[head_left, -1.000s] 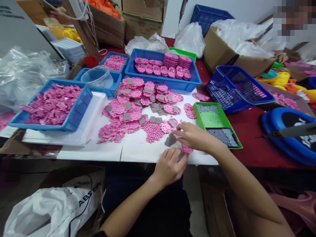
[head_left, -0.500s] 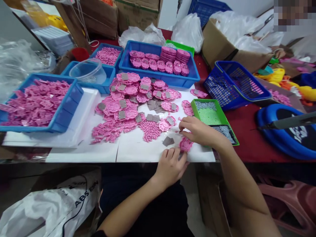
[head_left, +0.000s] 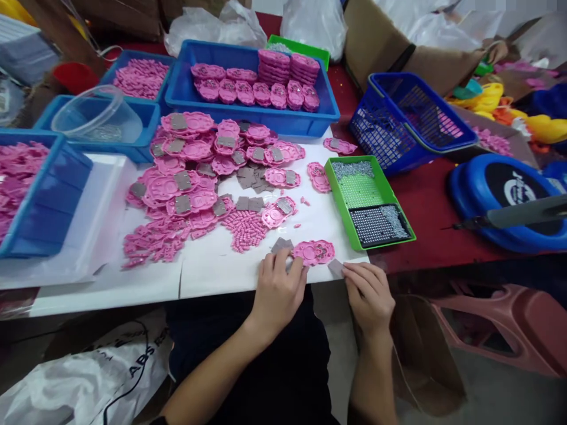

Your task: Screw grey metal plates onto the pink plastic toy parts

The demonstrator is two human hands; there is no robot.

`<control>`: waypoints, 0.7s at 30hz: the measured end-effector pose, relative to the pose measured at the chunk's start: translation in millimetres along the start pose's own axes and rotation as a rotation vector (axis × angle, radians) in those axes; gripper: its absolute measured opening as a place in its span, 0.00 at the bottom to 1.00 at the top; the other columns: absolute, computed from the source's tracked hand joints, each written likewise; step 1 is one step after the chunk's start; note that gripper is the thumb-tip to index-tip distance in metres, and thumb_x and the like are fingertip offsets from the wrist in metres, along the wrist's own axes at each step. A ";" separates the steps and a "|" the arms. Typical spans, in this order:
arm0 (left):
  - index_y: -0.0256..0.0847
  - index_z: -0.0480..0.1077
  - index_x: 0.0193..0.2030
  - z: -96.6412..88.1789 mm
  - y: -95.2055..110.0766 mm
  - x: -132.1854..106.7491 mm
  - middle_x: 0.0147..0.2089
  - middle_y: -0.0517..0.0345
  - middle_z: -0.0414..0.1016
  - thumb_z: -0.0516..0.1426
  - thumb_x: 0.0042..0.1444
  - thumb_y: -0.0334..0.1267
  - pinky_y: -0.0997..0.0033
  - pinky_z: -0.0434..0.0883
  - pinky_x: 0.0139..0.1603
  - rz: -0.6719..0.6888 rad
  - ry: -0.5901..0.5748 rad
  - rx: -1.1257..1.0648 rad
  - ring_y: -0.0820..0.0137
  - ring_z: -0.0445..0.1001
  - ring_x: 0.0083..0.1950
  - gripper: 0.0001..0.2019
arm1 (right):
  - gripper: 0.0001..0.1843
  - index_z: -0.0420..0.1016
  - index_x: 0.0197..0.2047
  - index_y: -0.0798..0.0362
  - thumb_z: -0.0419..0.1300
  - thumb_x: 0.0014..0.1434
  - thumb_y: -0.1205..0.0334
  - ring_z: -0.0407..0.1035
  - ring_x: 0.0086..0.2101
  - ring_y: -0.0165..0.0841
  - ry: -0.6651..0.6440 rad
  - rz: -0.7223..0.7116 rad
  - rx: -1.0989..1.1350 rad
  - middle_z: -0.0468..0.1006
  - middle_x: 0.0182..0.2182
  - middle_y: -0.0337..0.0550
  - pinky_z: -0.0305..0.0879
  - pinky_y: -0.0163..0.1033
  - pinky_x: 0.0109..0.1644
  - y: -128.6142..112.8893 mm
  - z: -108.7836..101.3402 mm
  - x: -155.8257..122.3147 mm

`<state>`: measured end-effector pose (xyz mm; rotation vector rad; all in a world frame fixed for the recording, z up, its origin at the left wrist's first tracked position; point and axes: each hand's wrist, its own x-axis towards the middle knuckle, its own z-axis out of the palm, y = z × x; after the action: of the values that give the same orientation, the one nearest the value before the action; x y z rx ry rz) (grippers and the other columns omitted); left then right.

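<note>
Near the table's front edge lies a pink plastic casing (head_left: pixel 313 252) with small parts set in its middle. My left hand (head_left: pixel 278 290) is closed at its left end, with thumb and fingertips on that edge. Between thumb and fingers of my right hand (head_left: pixel 370 295) is a thin grey square plate (head_left: pixel 336 268), just right of the casing. A few similar grey plates (head_left: pixel 282 244) lie behind my left fingertips. Farther left are a heap of small pink pieces (head_left: pixel 245 229) and a pile of pink casings (head_left: pixel 195 192), many bearing a grey plate.
A green tray (head_left: pixel 357 236) of screws stands right of the casing. Behind the pile is a blue tray (head_left: pixel 266 121) with rows of pink casings. A blue basket (head_left: pixel 398 136) and a grey screwdriver (head_left: pixel 527 212) are at the right. Another blue bin (head_left: pixel 48 195) is at left.
My right hand has moved from behind the casing to its right front side and now holds a grey plate. My left hand stays at the casing, which now lies more level. The view has shifted.
</note>
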<state>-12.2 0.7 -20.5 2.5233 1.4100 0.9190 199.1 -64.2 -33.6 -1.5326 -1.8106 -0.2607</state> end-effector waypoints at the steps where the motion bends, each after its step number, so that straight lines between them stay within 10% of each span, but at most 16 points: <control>1: 0.38 0.74 0.46 -1.4 0.5 1.3 0.51 0.42 0.75 0.58 0.68 0.36 0.58 0.70 0.45 0.000 -0.005 -0.005 0.57 0.71 0.46 0.05 | 0.21 0.78 0.55 0.44 0.62 0.62 0.74 0.77 0.45 0.41 0.012 0.020 -0.021 0.84 0.44 0.46 0.78 0.54 0.50 -1.1 3.0 -4.0; 10: 0.35 0.69 0.63 2.1 2.8 28.9 0.65 0.38 0.72 0.58 0.69 0.36 0.49 0.72 0.61 0.244 -0.142 -0.132 0.49 0.70 0.62 0.18 | 0.32 0.70 0.66 0.45 0.62 0.60 0.74 0.72 0.58 0.47 -0.057 0.100 -0.046 0.79 0.58 0.52 0.72 0.58 0.60 -14.0 2.0 -15.9; 21: 0.40 0.65 0.66 9.3 -3.1 32.8 0.60 0.44 0.75 0.58 0.70 0.34 0.50 0.73 0.65 0.164 -0.228 -0.372 0.56 0.73 0.63 0.20 | 0.33 0.64 0.71 0.46 0.59 0.65 0.73 0.62 0.69 0.46 -0.346 0.029 -0.044 0.74 0.65 0.47 0.60 0.60 0.70 -6.3 -14.7 -10.9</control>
<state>3.3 30.6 -14.4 2.3893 0.8850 0.7978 199.4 -82.8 -28.3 -1.7150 -2.0554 -0.0201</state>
